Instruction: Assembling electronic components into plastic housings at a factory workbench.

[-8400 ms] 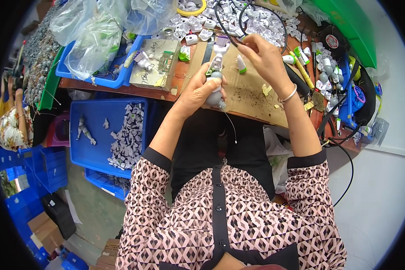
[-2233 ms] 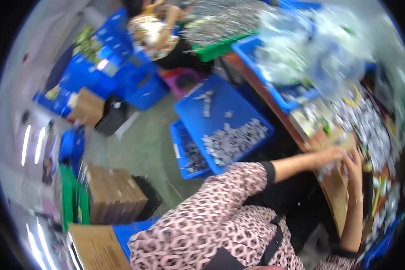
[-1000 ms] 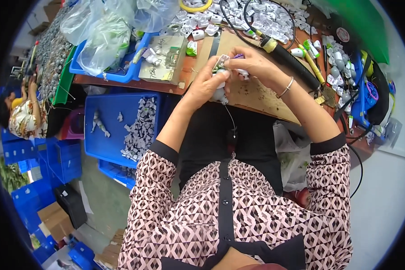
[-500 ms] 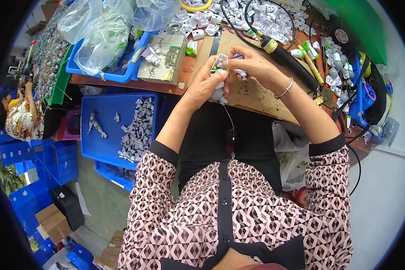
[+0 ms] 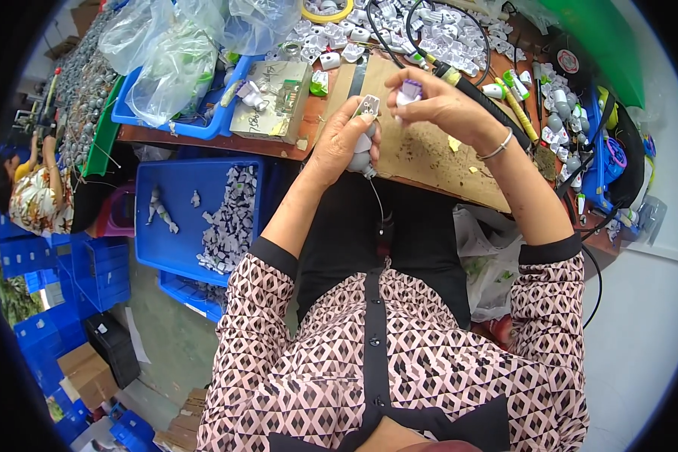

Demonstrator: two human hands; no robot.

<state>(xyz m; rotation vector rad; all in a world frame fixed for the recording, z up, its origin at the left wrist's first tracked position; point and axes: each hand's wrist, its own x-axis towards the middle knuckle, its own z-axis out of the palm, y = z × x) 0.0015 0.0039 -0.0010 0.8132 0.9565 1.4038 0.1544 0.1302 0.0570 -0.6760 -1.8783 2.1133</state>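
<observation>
My left hand (image 5: pixel 334 151) is closed around a small grey and white plastic assembly (image 5: pixel 362 160). The assembly's flat pale top shows above the thumb, and a thin white cord (image 5: pixel 378 197) hangs from its rounded grey end. To the right and slightly apart, my right hand (image 5: pixel 453 113) pinches a small white and purple plastic piece (image 5: pixel 409 92) between thumb and fingers. Both hands are above the near edge of a brown cardboard sheet (image 5: pixel 418 154) on the table. Fingers hide part of each piece.
White plastic parts (image 5: pixel 452 34) are heaped at the back. A blue bin (image 5: pixel 203 129) with plastic bags and a box (image 5: pixel 267 120) stand left. Lower left is a blue tray (image 5: pixel 177 245) of small parts. A black-handled corded tool (image 5: pixel 478 98) lies right; another person (image 5: pixel 41 188) is far left.
My right hand has drawn away from the assembly to the right, carrying the white and purple piece. My left hand still grips the assembly, whose top now looks paler. Yellow scraps show on the cardboard.
</observation>
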